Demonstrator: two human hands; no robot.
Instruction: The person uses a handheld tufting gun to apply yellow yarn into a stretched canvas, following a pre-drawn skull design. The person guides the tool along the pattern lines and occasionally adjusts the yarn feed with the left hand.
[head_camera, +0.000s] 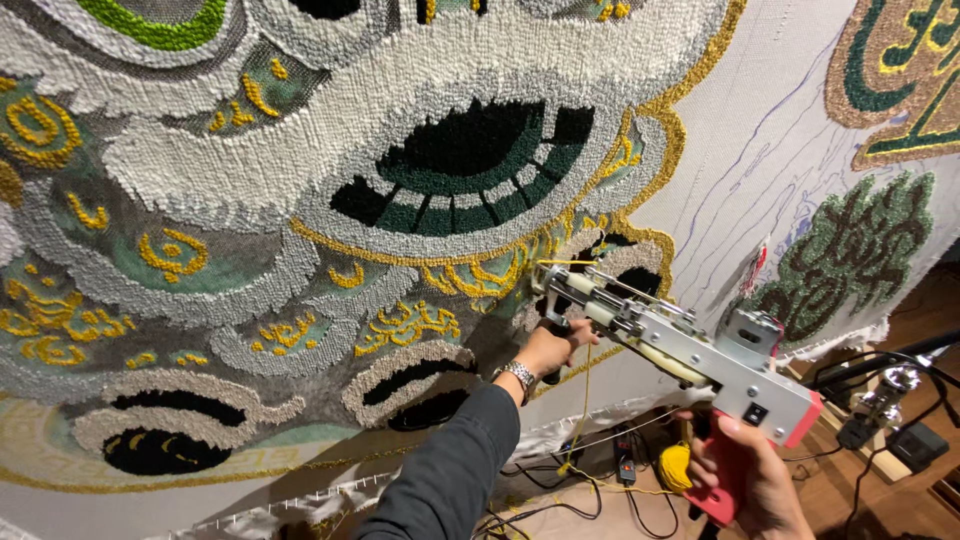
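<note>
A very big rug cloth (300, 200) is hanging up and filling most of the view. It is covered in fluffy yarn in white, grey, green, black and gold. On the right side, a plain white part (760, 150) is showing thin drawn lines with no yarn on it.

A tufting gun (690, 350), silver with a red handle, is pointing its tip at the cloth beside a black patch with a gold edge. A thin gold yarn (583, 400) is hanging down from the gun.

The left hand (555, 347) is wrapping tight around the black front grip of the gun, close to the cloth. A silver watch (517, 374) is sitting on that wrist, above a dark grey sleeve (450, 470). The right hand (755, 480) is closing around the red handle at the back.

Down on the floor, a yellow ball of yarn (676, 466) is lying among black cables (560, 490).
</note>
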